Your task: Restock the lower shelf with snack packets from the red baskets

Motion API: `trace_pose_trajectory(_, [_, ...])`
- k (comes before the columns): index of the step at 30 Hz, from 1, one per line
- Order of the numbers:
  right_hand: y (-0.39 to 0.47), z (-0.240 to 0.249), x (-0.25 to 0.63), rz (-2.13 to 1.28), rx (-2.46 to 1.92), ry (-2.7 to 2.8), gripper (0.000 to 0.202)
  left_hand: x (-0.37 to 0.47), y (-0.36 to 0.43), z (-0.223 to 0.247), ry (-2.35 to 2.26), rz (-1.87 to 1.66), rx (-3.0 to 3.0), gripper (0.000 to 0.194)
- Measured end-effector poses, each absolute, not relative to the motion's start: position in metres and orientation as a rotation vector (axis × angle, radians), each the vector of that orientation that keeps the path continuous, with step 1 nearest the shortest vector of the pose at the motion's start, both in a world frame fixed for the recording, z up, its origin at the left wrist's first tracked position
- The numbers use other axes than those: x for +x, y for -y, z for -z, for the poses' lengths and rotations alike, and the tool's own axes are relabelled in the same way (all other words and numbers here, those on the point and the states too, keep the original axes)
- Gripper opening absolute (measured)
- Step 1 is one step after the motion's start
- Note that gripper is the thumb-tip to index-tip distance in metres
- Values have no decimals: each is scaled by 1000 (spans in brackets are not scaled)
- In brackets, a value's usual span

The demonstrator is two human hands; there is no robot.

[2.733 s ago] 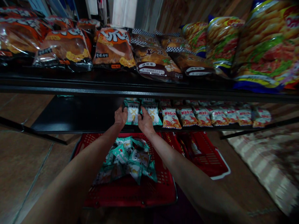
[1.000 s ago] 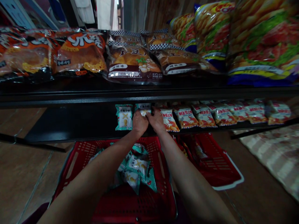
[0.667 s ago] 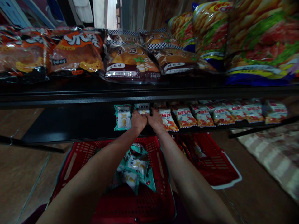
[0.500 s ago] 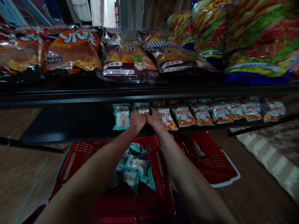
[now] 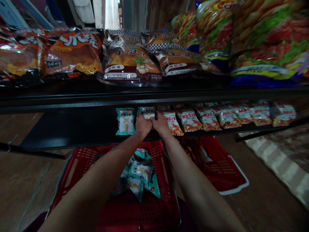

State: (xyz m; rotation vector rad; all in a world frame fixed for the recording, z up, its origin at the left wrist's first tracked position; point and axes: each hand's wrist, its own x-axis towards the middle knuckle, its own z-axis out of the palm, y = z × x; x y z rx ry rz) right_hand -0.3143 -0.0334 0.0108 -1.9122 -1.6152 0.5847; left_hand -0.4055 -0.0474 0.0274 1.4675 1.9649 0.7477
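On the lower black shelf, a teal and white snack bag stands between my two hands. My left hand is closed on its left side, and my right hand grips its right side, the hands nearly meeting in front. Part of the bag is hidden behind my fingers. Just left of it stands a matching teal snack bag, apart from my hand. Beside my right hand begins a row of white and orange snack bags. Below my forearms, a red basket holds several loose teal bags.
A second red basket with a white handle sits on the tiled floor at the right. The upper shelf edge runs above my hands, carrying large orange-black bags, brown chip bags and yellow-blue bags.
Both hands stay at the same teal bag, with only a very slight shift. The view has moved a little; the bags on the shelf and in the basket look unchanged.
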Motion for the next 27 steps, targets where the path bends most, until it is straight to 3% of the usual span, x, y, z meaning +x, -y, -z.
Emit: trace_pose_trajectory(27, [39,-21,-319,-581,-2008,1633,56,-409,50,-31,-2016,-606,1504,40])
